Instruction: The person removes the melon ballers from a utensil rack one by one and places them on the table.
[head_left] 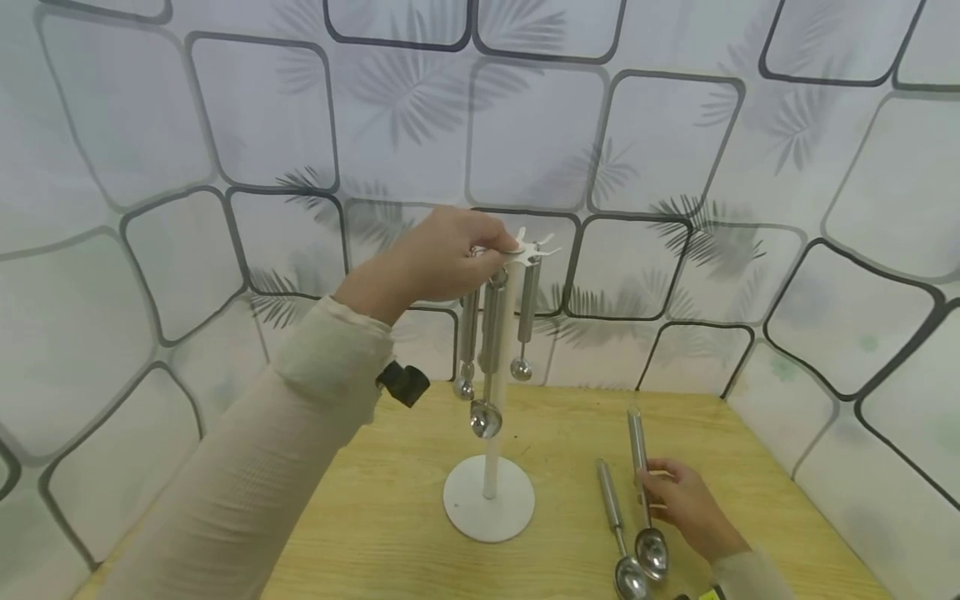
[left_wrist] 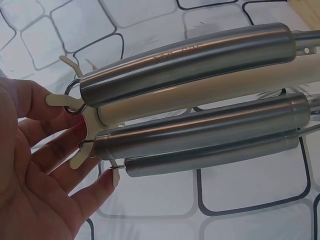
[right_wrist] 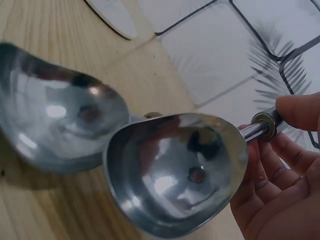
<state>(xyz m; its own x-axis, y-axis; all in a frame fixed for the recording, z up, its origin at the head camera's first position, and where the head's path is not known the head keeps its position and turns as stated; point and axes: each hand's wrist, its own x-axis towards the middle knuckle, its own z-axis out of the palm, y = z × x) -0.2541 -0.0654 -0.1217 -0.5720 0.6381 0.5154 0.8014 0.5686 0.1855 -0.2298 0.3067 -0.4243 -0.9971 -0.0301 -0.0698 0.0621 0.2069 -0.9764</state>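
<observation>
Rack (head_left: 491, 471) on the table (head_left: 375, 492) carries scoops (head_left: 492, 333) by rings; my left hand (head_left: 450, 254) pinches one hook (head_left: 517, 247), likely for steadiness; near right, my right fingers (head_left: 662, 472) pinch another scoop (head_left: 637, 442).

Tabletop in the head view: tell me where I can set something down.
The tabletop is bare between the left sleeve and the stand's white base, and between that base and the lying scoop. The front right is crowded: the right hand holds another scoop close beside the lying one.
</observation>
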